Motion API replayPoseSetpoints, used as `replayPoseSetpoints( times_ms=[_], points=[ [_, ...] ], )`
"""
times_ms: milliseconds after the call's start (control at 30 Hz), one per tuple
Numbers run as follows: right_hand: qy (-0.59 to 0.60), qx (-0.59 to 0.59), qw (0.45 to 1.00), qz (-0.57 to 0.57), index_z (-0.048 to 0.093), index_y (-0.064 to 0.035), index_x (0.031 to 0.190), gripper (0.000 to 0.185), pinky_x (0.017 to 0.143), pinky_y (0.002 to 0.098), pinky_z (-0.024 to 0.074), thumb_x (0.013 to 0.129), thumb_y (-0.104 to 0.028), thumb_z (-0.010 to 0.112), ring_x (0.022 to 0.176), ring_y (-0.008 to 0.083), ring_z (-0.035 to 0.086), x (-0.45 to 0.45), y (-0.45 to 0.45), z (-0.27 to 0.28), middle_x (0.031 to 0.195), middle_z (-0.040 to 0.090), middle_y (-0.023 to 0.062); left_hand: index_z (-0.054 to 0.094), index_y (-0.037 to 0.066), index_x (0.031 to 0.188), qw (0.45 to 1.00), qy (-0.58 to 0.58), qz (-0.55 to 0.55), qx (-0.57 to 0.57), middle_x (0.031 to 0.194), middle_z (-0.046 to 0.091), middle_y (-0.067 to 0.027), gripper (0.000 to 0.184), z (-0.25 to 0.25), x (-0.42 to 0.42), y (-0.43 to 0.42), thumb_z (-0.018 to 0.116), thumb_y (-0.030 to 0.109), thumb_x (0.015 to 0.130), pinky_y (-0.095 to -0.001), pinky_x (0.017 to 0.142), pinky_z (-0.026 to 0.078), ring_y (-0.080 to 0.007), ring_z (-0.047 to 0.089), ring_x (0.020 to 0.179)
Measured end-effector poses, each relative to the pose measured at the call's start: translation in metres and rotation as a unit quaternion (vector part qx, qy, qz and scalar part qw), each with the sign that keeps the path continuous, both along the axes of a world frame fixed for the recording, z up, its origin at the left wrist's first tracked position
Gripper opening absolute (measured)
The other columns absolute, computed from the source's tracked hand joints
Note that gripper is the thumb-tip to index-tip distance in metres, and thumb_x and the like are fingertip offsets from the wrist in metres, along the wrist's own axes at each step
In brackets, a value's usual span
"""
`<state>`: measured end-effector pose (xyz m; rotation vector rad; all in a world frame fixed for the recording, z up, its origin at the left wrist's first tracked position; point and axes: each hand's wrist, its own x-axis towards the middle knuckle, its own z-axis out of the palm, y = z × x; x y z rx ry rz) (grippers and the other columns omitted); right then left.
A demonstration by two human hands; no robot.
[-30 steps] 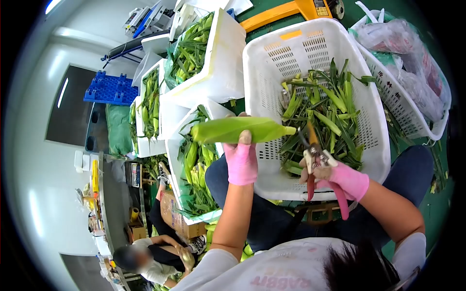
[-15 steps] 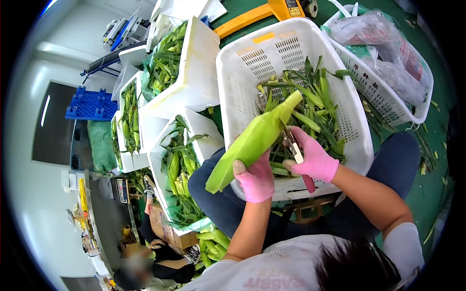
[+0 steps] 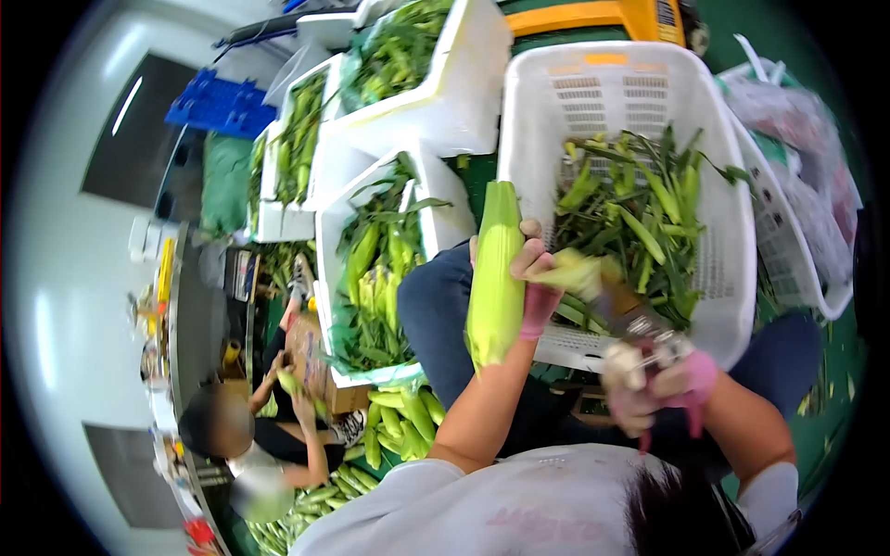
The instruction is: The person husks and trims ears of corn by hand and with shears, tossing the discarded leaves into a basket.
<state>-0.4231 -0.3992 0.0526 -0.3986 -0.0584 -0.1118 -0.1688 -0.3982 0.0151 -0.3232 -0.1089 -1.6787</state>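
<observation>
the left hand [image 3: 536, 267] is closed around a green ear [image 3: 494, 287] just left of the crate [image 3: 607, 53], lined up roughly with its long side; gripping near the middle likely leaves both ends free. the right hand [image 3: 656, 385], apart from the left and by the crate's near rim, is wrapped around shears [image 3: 649, 335]; blur hides whether their blades are parted. a pale scrap [image 3: 577, 272] shows between the hands above the crate's near end, loose or held i cannot tell. the crate stands between the knees [image 3: 434, 301], probably to catch husks [image 3: 649, 218], which lie heaped inside. left of it, a foam box [image 3: 448, 227] holds leafy ears [image 3: 369, 269], seemingly kept within reach.
</observation>
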Motion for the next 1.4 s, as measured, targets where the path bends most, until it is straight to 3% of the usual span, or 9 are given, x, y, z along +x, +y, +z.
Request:
replayPoseSetpoints(
  times_ms=[133,233,300,333,367,433,633,900,1400],
  points=[
    [0.019,-0.036,0.967,-0.252,0.057,-0.0002,0.116,0.048,0.072,0.0486,0.0579,0.087,-0.034,0.074,0.081,0.0328,0.066,0.013,-0.032,0.014,0.088,0.061,0.0118,0.052,0.026,0.146,0.969,-0.198,0.043,0.141,0.124,0.065,-0.0098,0.07,0.035,0.008,0.023,0.048,0.072,0.094,-0.0474,0.095,0.05,-0.0196,0.06,0.119],
    [0.156,0.123,0.893,-0.403,0.06,-0.0028,0.117,0.036,0.09,0.0572,0.0543,0.092,-0.028,0.059,0.096,0.0326,0.065,0.019,-0.057,0.014,0.104,0.067,0.0135,0.055,0.012,0.139,0.974,-0.097,-0.116,0.167,0.121,0.061,-0.0078,0.084,0.003,0.019,0.04,0.061,0.076,0.086,-0.035,0.083,0.056,-0.0187,0.06,0.105],
    [0.206,0.17,0.889,-0.372,0.061,-0.0055,0.109,0.027,0.085,0.0569,0.0558,0.092,-0.027,0.058,0.095,0.0331,0.065,0.004,-0.063,-0.047,0.104,0.067,0.0144,0.056,0.011,0.133,0.873,-0.39,-0.04,0.289,0.119,0.063,-0.0081,0.077,0.003,0.014,0.052,0.067,0.07,0.086,-0.0353,0.085,0.056,-0.0198,0.062,0.105],
    [0.149,0.064,0.956,-0.244,0.058,-0.006,0.104,0.02,0.08,0.0545,0.0573,0.09,-0.02,0.058,0.095,0.0315,0.066,-0.005,-0.06,-0.059,0.105,0.067,0.0155,0.053,0.007,0.139,0.87,-0.435,0.003,0.232,0.121,0.064,-0.0097,0.075,0.001,0.01,0.054,0.067,0.063,0.091,-0.0363,0.089,0.056,-0.0211,0.065,0.106],
    [0.343,0.127,0.892,-0.265,0.057,-0.005,0.112,0.025,0.074,0.0535,0.058,0.088,-0.009,0.059,0.091,0.0308,0.066,-0.004,-0.046,-0.061,0.106,0.067,0.0167,0.051,0.007,0.141,0.848,-0.482,0.037,0.217,0.123,0.064,-0.0102,0.075,0.008,0.007,0.051,0.066,0.061,0.093,-0.036,0.091,0.055,-0.0211,0.065,0.107],
    [0.354,0.13,0.898,-0.225,0.055,-0.004,0.118,0.033,0.067,0.0495,0.0586,0.086,-0.003,0.062,0.089,0.0294,0.067,0.005,-0.029,-0.063,0.108,0.066,0.0176,0.047,0.005,0.146,0.794,-0.568,0.106,0.188,0.126,0.064,-0.0114,0.074,0.029,0.001,0.05,0.064,0.057,0.096,-0.0355,0.094,0.054,-0.0211,0.066,0.109],
    [0.299,-0.256,0.838,-0.378,0.049,-0.0029,0.136,0.06,0.089,0.0302,0.0518,0.082,-0.009,0.076,0.104,0.0157,0.06,0.029,-0.033,0.007,0.121,0.062,0.0067,0.04,-0.001,0.144,0.703,-0.702,0.085,0.069,0.135,0.052,-0.012,0.065,0.031,-0.034,0.039,0.064,0.039,0.098,-0.0339,0.108,0.041,-0.0188,0.05,0.123],
    [0.279,-0.532,0.682,-0.417,0.051,-0.0072,0.131,0.07,0.096,0.0353,0.0506,0.073,-0.011,0.089,0.108,0.0197,0.061,-0.005,-0.037,0.021,0.118,0.061,0.0057,0.054,0.001,0.129,0.751,-0.652,0.104,0.015,0.126,0.05,-0.0077,0.053,0.047,-0.061,0.02,0.079,0.022,0.087,-0.035,0.108,0.04,-0.0199,0.051,0.12],
    [0.253,-0.367,0.773,-0.451,0.049,-0.0041,0.137,0.07,0.102,0.0348,0.0471,0.075,-0.01,0.082,0.114,0.0183,0.059,-0.015,-0.049,0.029,0.123,0.061,0.0065,0.061,0.004,0.094,0.839,-0.482,0.226,0.115,0.11,0.057,-0.0036,0.016,0.043,-0.1,0.006,0.069,0.019,0.096,-0.0275,0.089,0.042,-0.0123,0.051,0.095]
  ],
)
